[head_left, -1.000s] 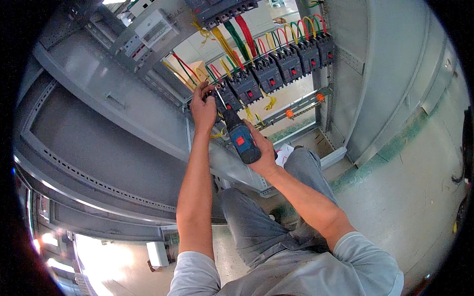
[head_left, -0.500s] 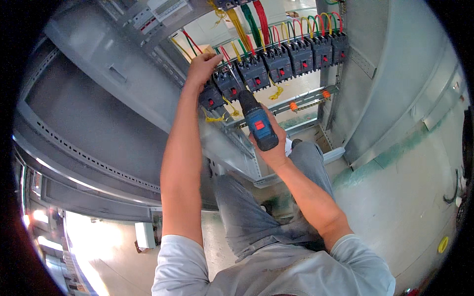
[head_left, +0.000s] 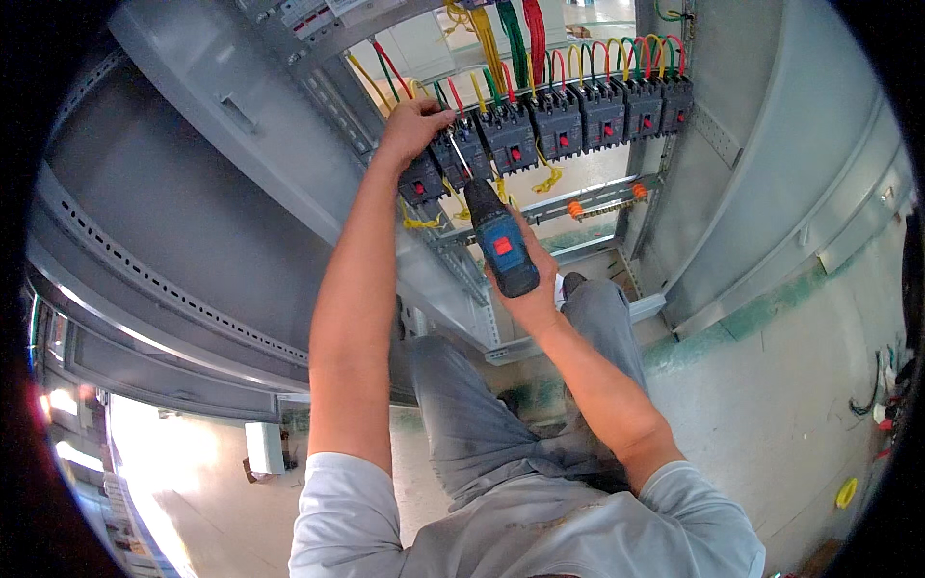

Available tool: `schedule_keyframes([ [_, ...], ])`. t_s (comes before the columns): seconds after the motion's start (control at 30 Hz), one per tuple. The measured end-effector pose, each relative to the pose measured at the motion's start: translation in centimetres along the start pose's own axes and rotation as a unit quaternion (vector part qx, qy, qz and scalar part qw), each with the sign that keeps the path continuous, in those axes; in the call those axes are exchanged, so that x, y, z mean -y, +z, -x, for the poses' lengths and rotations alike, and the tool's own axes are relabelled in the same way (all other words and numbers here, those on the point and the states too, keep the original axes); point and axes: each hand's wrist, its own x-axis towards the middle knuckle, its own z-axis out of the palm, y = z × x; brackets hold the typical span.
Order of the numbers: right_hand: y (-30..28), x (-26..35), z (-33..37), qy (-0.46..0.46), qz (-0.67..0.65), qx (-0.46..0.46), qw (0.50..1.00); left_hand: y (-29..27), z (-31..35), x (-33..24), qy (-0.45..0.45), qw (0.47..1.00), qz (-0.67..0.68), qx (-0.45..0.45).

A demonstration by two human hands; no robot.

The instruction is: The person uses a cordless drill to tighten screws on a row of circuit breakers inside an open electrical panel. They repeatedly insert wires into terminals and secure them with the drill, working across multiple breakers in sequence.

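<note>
My right hand (head_left: 533, 279) is wrapped round a blue and black cordless drill (head_left: 504, 243). Its long thin bit (head_left: 460, 154) points up and away, with the tip against the top end of a black circuit breaker (head_left: 445, 159), second from the left in a row. Close to that tip, my left hand (head_left: 412, 132) has its thumb and fingers pinched together by the breaker's upper terminals. Whatever lies between those fingertips is too small to make out. A red wire (head_left: 456, 94) rises just beyond them.
More breakers (head_left: 557, 127) with red switches continue to the right, topped by looped coloured wires. Yellow ties (head_left: 547, 180) dangle below them. Orange insulators (head_left: 575, 209) sit on a lower rail. Grey cabinet panels (head_left: 193, 183) flank both sides, and a yellow ring (head_left: 846, 493) lies on the floor.
The view has shifted slightly, moving the breakers right and up in the picture. The drill has tilted a little, and more of its bit shows. Both hands stay at the same breaker.
</note>
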Motion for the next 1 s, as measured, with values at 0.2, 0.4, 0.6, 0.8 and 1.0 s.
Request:
schedule_keyframes([
  [0.2,0.6,0.3,0.0,-0.020,0.003,-0.010,1.000,0.1,-0.7,1.6,0.024,1.000,0.004,-0.001],
  [0.4,0.7,1.3,-0.1,0.002,-0.003,-0.005,1.000,0.3,-0.8,1.8,0.037,0.999,-0.012,-0.014],
  [0.6,0.7,1.8,-0.4,-0.013,0.012,-0.018,1.000,0.4,-0.5,1.5,0.045,0.999,-0.018,-0.021],
  [0.8,0.7,2.0,-1.2,-0.020,0.044,-0.024,0.999,0.6,-0.5,1.8,0.052,0.998,0.004,-0.047],
  [1.0,0.5,2.9,-1.7,-0.026,0.035,-0.016,0.999,0.7,-0.4,1.5,0.062,0.997,-0.006,-0.050],
])
